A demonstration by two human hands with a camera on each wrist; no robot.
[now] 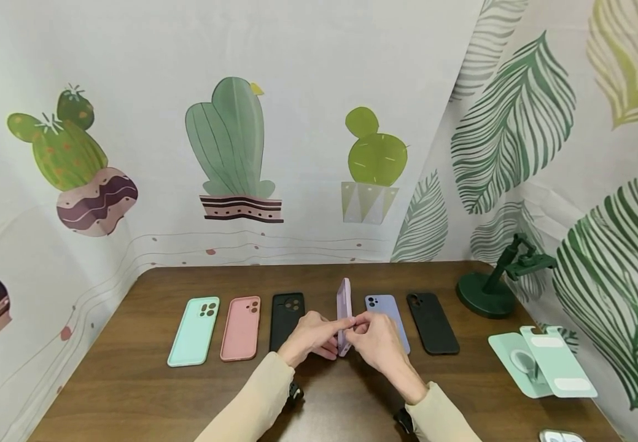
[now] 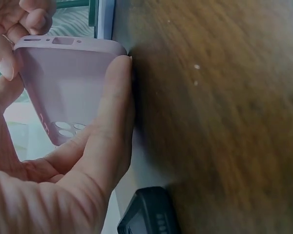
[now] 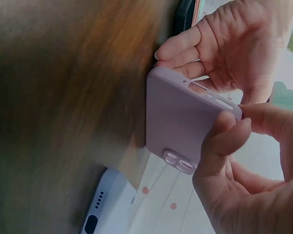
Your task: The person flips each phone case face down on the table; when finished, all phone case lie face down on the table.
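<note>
A pale lilac phone case (image 1: 344,313) stands on its long edge on the brown table (image 1: 131,393), in the middle of a row of cases. Both hands hold it. My left hand (image 1: 313,336) grips its near end from the left; the left wrist view shows the lilac case (image 2: 68,87) pinched between thumb and fingers (image 2: 115,112). My right hand (image 1: 376,337) pinches the same end from the right; in the right wrist view the lilac case (image 3: 180,117) shows its camera holes, with my right fingers (image 3: 224,141) on its edge.
Flat on the table lie a mint case (image 1: 194,331), a pink case (image 1: 241,328), a black case (image 1: 287,319), a light blue case (image 1: 387,316) and another black case (image 1: 432,323). A green stand (image 1: 490,288) and mint cards (image 1: 545,368) sit right.
</note>
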